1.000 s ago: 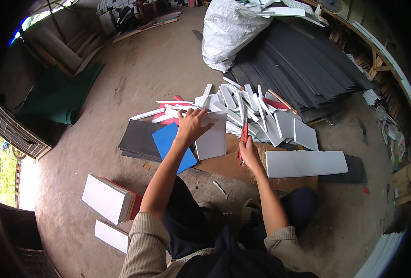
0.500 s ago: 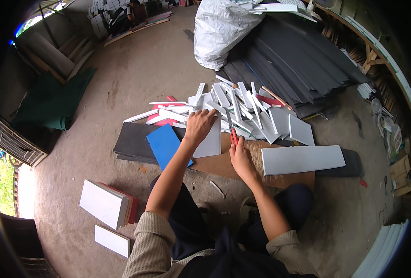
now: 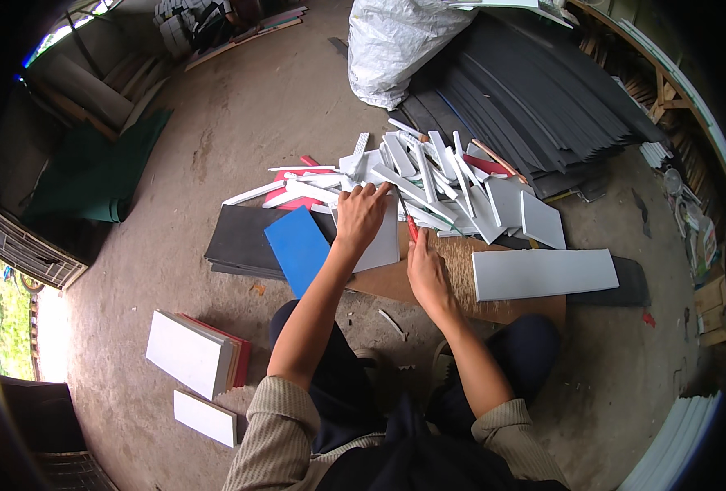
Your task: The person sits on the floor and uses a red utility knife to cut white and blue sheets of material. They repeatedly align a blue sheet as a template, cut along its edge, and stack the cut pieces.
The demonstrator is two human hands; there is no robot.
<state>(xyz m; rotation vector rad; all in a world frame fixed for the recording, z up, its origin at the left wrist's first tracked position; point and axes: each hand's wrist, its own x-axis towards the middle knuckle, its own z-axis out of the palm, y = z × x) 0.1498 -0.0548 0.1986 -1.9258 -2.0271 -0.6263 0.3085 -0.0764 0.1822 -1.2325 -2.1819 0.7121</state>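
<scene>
A white sheet (image 3: pixel 384 240) lies in front of me, its near part overlapping a brown board (image 3: pixel 506 309). My left hand (image 3: pixel 360 216) presses on the sheet from above, fingers bent over its far part and bunched together. Just right of it, my right hand (image 3: pixel 428 274) is closed around the red handle of a knife (image 3: pixel 413 228). Its thin dark blade points away from me, along the sheet's right edge near my left fingertips. A blue sheet (image 3: pixel 297 245) lies beside my left wrist, on dark grey sheets (image 3: pixel 240 233).
Beyond my hands lies a heap of white offcuts (image 3: pixel 416 168) with some red pieces. A white panel (image 3: pixel 543 274) rests at right. Stacked white and red pieces (image 3: pixel 189 350) stand by my left knee. Farther off are a white sack (image 3: pixel 395 49) and long dark sheets (image 3: pixel 534 106).
The whole view has shifted slightly. My right hand and the knife have come a little nearer my left hand, and the blade sits closer to the left fingertips.
</scene>
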